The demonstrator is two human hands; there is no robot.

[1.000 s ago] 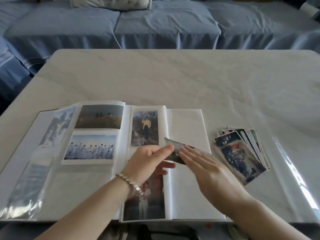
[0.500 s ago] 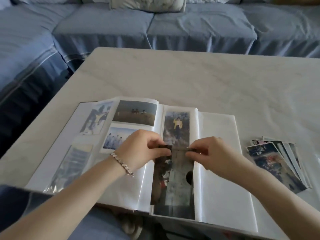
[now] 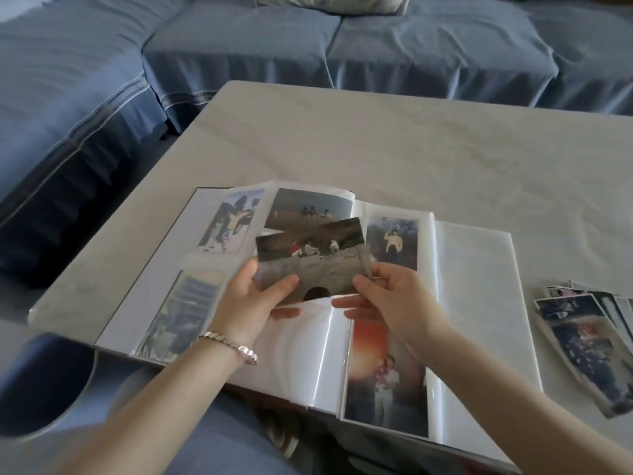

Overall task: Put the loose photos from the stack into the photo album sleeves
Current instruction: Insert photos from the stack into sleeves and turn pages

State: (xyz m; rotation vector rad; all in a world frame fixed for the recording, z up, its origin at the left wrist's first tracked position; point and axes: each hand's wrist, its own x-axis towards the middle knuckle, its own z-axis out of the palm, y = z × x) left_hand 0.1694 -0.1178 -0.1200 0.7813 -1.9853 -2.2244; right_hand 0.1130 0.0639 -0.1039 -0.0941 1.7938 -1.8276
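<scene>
Observation, head view. The photo album (image 3: 479, 286) lies open on the table (image 3: 411, 149). One loose photo (image 3: 310, 265), a landscape print showing seated figures, is held lifted over the middle of the album.

Left hand (image 3: 250, 303): thumb curled onto the print's face at its 7 o'clock corner, fingers behind it; the print is pinched. Right hand (image 3: 397, 303): thumb pressed to the 5 o'clock corner, fingers tucked beneath; the print is pinched here too. Nothing else is held by either hand.

The print's lower edge sits just at the mouth of a clear empty sleeve (image 3: 308, 354), at 6 o'clock from the print. Whether the edge has entered the mouth cannot be told; glare covers the plastic.

Progress, as judged: four prints are seen sleeved on the open pages, and a fifth pocket at 8 o'clock of the album seems filled but is blurred by glare. The page at 3 o'clock of the spine appears unfilled. The stack (image 3: 589, 347) of loose prints lies fanned on the table at 3 o'clock of the album, apart from it, with several prints left. The task is taken to be partly done, with the current insertion not completed and much of the stack remaining.
</scene>
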